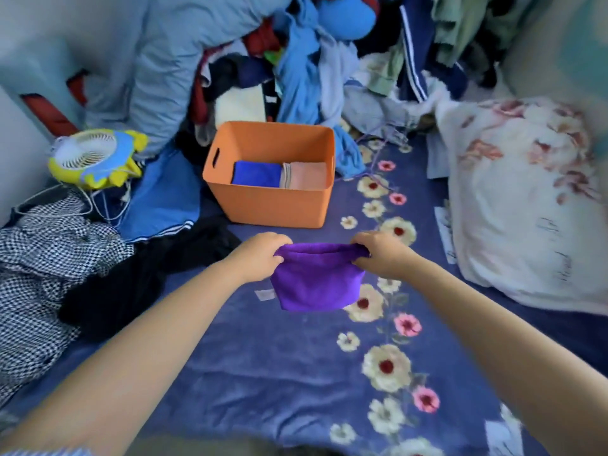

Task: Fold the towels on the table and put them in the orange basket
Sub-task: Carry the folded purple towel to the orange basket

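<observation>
Fingers (pixel 279 246) of the left hand (pixel 260 255) are curled over the top left corner of the purple towel (pixel 317 281); the right hand (pixel 378 253) is curled over the top right corner in the same way. The towel is held up by its top edge, stretched between both hands, lower part hanging above the flowered bedspread (pixel 263 373). It appears already doubled, judging by the short hang and rounded bottom; the two-corner hold is probably kept so the layers stay aligned for a further fold or for the carry. A small white tag (pixel 266 295) is seen by its lower left edge. The orange basket (pixel 273 205) is set just beyond the hands, open side up, within reach. Two folded towels are laid flat on its floor: a blue towel (pixel 256 174) on the left, a peach towel (pixel 306 176) touching it on the right. Space above them is left free. Loose clothes (pixel 296 60) are piled behind the basket, a floral pillow (pixel 519 199) lies to the right, and a small fan (pixel 88 156) to the left.
</observation>
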{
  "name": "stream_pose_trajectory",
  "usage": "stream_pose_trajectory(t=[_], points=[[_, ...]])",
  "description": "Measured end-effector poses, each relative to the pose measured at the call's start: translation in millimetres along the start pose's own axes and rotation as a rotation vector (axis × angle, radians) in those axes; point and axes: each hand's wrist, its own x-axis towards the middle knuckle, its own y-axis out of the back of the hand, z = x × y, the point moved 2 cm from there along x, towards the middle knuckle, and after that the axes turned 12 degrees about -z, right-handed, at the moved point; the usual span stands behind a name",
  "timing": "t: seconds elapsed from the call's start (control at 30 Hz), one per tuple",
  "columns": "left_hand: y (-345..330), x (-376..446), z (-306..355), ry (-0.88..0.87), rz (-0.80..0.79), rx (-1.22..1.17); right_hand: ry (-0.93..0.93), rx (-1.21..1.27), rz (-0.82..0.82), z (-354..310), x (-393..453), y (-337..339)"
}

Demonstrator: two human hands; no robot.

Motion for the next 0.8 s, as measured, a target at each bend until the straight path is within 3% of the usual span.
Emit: stream_pose_trajectory(t=[0.3,0.47,0.67,0.8], points=[[133,79,-72,0.122,0.231,-0.003,0.159,-0.024,0.137,-31,152,119],[187,150,-107,0.098,0.358,0.024,0.177,0.015,0.267,-26,233,168],[217,240,-140,0.062,0.439,0.033,0.115,0.027,0.36,6,317,184],[201,302,-169,-0.018,0.416,0.063,0.041,-0.124,0.286,41,361,155]])
